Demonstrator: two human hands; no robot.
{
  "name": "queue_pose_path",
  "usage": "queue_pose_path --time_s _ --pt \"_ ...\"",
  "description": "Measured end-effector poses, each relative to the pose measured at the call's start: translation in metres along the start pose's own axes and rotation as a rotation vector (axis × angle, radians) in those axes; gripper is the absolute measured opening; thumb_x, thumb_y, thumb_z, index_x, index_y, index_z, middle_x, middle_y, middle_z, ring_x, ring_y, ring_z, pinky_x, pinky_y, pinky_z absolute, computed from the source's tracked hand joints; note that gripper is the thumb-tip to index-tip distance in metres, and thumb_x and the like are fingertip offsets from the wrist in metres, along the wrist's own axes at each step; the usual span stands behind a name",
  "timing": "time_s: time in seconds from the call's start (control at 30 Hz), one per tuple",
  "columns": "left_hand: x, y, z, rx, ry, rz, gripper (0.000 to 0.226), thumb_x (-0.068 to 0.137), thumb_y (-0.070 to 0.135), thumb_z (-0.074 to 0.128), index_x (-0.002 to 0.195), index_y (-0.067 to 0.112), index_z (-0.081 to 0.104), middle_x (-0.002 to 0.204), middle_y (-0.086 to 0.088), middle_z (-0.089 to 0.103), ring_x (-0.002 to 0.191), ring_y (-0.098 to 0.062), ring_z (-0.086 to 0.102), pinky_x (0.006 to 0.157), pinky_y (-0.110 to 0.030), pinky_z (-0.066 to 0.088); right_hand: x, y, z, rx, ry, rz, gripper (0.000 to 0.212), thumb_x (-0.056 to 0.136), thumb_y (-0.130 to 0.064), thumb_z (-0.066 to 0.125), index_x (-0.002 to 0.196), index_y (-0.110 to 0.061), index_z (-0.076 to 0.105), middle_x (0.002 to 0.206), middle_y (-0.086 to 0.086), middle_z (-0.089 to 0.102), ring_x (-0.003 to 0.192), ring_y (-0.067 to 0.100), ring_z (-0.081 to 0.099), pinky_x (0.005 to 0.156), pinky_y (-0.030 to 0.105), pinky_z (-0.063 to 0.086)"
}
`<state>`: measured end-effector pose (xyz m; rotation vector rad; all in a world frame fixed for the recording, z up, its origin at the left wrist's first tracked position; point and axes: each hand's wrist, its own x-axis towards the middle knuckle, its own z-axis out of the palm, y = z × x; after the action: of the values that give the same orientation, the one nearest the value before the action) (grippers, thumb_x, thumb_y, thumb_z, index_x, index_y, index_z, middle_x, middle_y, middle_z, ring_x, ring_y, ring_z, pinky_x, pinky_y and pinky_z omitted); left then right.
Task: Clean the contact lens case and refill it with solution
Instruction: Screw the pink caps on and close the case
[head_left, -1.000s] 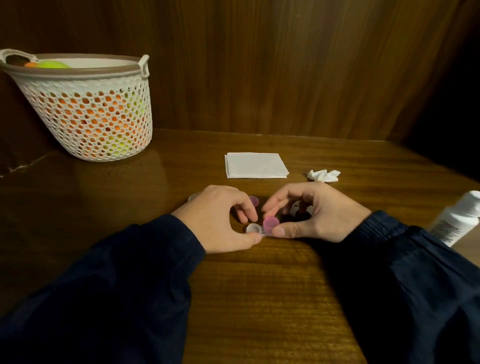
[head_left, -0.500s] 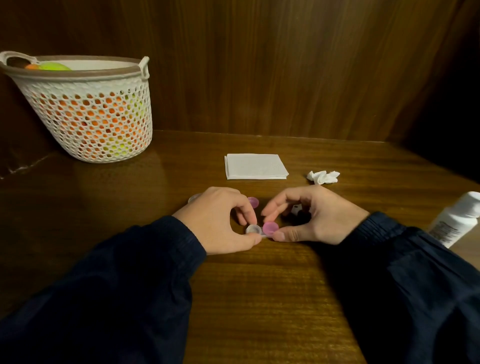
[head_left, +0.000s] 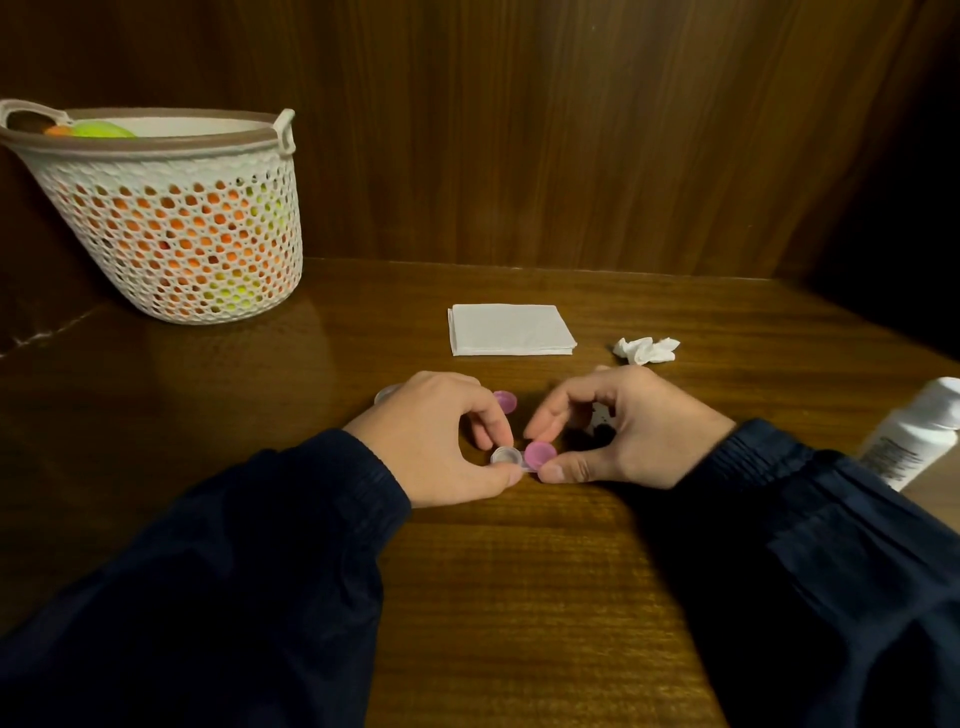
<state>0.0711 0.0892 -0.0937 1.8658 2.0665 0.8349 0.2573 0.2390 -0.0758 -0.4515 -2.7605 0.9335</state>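
Head view, looking forward and down, close over table (head_left: 519, 571)

This looks like a room at home: I sit at a dark polished wooden counter (head_left: 519, 597) set into a nook of matching wood panelling (head_left: 519, 130). Far to the left of my hands stands a white plastic mesh basket (head_left: 171, 228) of orange and green things, and just beyond them lie folded tissues (head_left: 511, 329) and a crumpled one (head_left: 645, 349)

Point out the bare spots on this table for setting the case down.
Free: the table between the sleeves, and the stretch between basket and folded napkin. Crowded: around both hands, left hand, right hand, with lens case and loose cap.
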Motion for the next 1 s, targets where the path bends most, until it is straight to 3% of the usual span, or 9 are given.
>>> queue_pose_path --time_s 0.07,0.13,0.33,0.47,0.57,0.73,0.87,1.0 --pt "-0.0005 -0.0003 0.0 -0.003 -0.005 0.0 0.019 0.077 0.052 0.082 0.086 0.036 0.076 0.088 0.016 0.068 0.065 0.018 0.054 0.06 -0.027 0.032 0.0007 -0.0026 0.0003 -0.085 -0.015 0.032 0.041 0.071 -0.045 0.092 0.108 -0.04 0.076 0.098 -0.032 0.073 0.098 -0.007 0.062 0.093 0.027 0.043" --pt "-0.0006 -0.0007 -0.0002 -0.005 -0.009 0.0 0.019 0.077 0.052 0.082 0.086 0.036 0.076 0.088 0.016 0.068 0.062 0.019 0.053 0.058 -0.026 0.03 -0.0003 -0.0049 -0.0003 -0.121 -0.024 0.056 0.054 0.069 -0.053 0.091 0.119 -0.045 0.071 0.107 -0.036 0.07 0.104 -0.006 0.057 0.097 0.032 0.048" --pt "-0.0001 -0.0018 0.0005 -0.004 -0.005 -0.009 0.02 0.076 0.054 0.082 0.086 0.038 0.076 0.087 0.017 0.068 0.065 0.02 0.052 0.059 -0.028 0.03 -0.0028 -0.0027 -0.0024 -0.053 -0.035 -0.002 0.047 0.08 -0.034 0.091 0.123 -0.038 0.072 0.101 -0.035 0.075 0.103 -0.018 0.056 0.094 0.024 0.034" --pt "-0.0004 -0.0015 0.0008 -0.005 -0.009 -0.008 0.018 0.077 0.051 0.082 0.086 0.036 0.075 0.086 0.016 0.067 0.066 0.025 0.051 0.058 -0.027 0.03 0.0015 -0.0014 0.0024 -0.085 0.024 0.026 0.043 0.067 -0.055 0.089 0.106 -0.045 0.073 0.093 -0.034 0.075 0.096 -0.012 0.055 0.088 0.031 0.039" --pt "-0.0008 -0.0006 0.0006 -0.009 -0.012 -0.01 0.017 0.077 0.05 0.082 0.085 0.037 0.075 0.086 0.016 0.067 0.063 0.022 0.052 0.057 -0.026 0.028 0.0001 -0.0021 0.0002 -0.107 0.013 0.02 0.054 0.062 -0.068 0.082 0.112 -0.054 0.068 0.101 -0.037 0.073 0.099 -0.01 0.052 0.087 0.032 0.044" --pt "-0.0007 -0.0009 0.0007 -0.016 -0.009 -0.015 0.018 0.076 0.051 0.082 0.085 0.037 0.076 0.087 0.016 0.068 0.062 0.023 0.051 0.06 -0.029 0.031 -0.0019 0.0005 -0.0024 -0.066 0.007 -0.008 0.042 0.076 -0.044 0.09 0.115 -0.042 0.076 0.101 -0.033 0.075 0.1 -0.008 0.056 0.089 0.028 0.041" --pt "-0.001 -0.0005 0.0014 -0.016 -0.012 -0.005 0.017 0.078 0.048 0.083 0.085 0.036 0.075 0.087 0.017 0.068 0.064 0.031 0.048 0.065 -0.032 0.034 0.0024 0.0021 0.0013 -0.091 0.033 0.01 0.041 0.067 -0.057 0.088 0.104 -0.047 0.074 0.093 -0.034 0.074 0.095 -0.013 0.053 0.079 0.024 0.038" --pt "-0.0006 -0.0009 0.0013 -0.009 -0.009 -0.002 0.017 0.077 0.051 0.082 0.085 0.038 0.075 0.086 0.017 0.067 0.061 0.024 0.051 0.055 -0.025 0.028 -0.0014 0.0007 -0.002 -0.067 -0.004 0.009 0.052 0.069 -0.058 0.086 0.118 -0.047 0.072 0.101 -0.035 0.074 0.099 -0.01 0.054 0.085 0.027 0.04"
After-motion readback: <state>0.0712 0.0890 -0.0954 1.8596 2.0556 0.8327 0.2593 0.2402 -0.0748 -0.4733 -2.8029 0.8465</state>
